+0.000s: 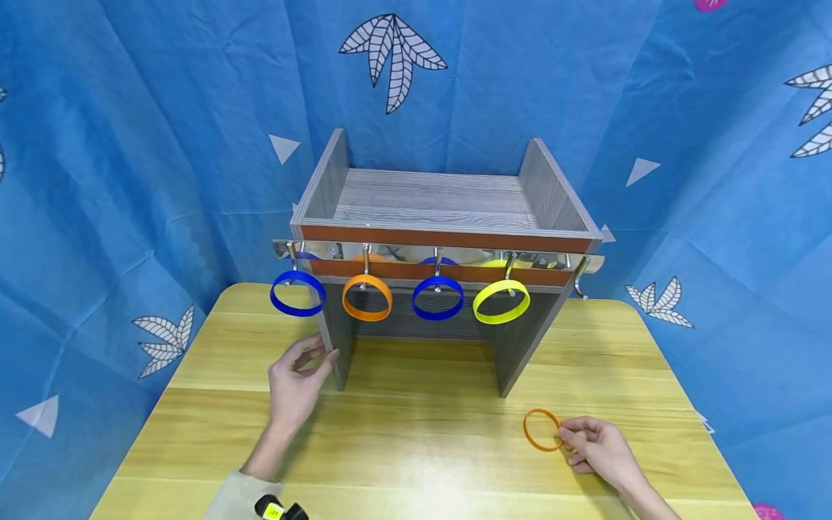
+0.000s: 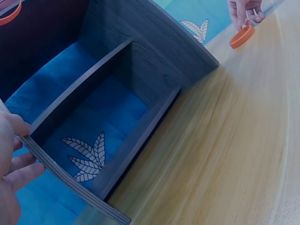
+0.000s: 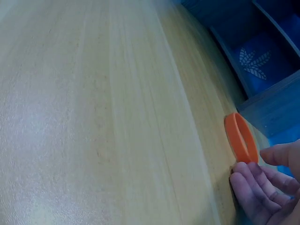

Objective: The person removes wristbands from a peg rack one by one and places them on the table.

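Observation:
My left hand [image 1: 295, 383] grips the front edge of the left side panel of a grey wooden shelf [image 1: 429, 195], thumb on one face and fingers on the other. At the right, my right hand [image 1: 601, 448] pinches the near edge of an orange silicone wristband [image 1: 542, 430], which looks tilted over the table. In the right wrist view the orange band stands between the thumb and fingertips. From a metal hook rail [image 1: 416, 253] on the shelf's front hang a blue wristband [image 1: 297, 312], an orange wristband [image 1: 367, 315], another blue wristband [image 1: 438, 315] and a yellow wristband [image 1: 502, 318].
The shelf stands towards the back of a wood-grain table [image 1: 416, 440]. A curved hook [image 1: 578, 278] juts out at the rail's right end. Blue patterned cloth [image 1: 195, 108] surrounds the table's back and sides.

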The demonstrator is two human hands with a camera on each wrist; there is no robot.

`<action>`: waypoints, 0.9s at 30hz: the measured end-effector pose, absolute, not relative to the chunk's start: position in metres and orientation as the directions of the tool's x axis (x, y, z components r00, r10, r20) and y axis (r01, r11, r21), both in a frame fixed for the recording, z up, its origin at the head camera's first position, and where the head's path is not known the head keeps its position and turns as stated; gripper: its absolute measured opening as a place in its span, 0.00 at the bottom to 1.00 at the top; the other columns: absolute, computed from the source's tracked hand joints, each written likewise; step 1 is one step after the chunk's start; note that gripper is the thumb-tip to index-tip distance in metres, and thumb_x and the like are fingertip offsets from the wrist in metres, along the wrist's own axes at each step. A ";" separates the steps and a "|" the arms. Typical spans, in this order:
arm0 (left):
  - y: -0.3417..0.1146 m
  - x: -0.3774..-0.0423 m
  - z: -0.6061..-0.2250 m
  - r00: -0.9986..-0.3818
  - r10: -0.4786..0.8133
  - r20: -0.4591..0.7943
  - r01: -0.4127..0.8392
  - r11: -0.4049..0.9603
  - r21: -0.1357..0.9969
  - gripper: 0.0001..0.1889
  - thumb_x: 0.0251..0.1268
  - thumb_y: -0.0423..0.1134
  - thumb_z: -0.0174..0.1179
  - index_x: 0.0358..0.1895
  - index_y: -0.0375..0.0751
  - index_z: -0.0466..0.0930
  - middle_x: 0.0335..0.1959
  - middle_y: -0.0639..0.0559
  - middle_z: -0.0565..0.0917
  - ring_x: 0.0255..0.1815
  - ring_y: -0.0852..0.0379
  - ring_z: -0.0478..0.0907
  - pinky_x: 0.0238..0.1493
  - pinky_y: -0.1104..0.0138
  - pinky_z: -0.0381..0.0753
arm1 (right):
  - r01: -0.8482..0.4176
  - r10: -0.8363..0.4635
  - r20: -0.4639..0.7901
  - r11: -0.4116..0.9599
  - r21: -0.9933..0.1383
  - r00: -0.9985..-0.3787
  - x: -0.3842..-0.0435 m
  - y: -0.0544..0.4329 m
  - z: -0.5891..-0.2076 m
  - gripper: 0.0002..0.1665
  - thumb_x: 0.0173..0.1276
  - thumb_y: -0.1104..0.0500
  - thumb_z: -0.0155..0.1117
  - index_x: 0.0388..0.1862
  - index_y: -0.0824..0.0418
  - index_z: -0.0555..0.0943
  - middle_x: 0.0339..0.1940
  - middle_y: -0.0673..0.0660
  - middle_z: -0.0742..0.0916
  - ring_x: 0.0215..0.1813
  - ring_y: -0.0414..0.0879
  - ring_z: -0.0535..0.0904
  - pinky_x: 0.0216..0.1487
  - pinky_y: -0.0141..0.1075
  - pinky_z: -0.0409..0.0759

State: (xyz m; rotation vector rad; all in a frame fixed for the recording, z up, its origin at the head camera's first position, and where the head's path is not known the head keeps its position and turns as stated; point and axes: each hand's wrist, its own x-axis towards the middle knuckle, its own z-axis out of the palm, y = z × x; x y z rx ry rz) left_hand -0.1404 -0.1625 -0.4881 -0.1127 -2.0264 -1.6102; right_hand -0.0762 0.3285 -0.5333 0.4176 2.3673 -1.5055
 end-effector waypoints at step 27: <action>-0.163 -0.141 -0.490 -0.853 -0.256 0.454 0.372 0.311 0.875 0.15 0.58 0.24 0.74 0.50 0.31 0.88 0.44 0.32 0.90 0.42 0.58 0.92 0.37 0.77 0.92 | -0.006 0.008 0.007 0.156 -0.988 -1.000 -0.084 0.278 -0.458 0.11 0.80 0.62 0.63 0.55 0.65 0.85 0.38 0.46 0.93 0.39 0.42 0.91 0.41 0.36 0.96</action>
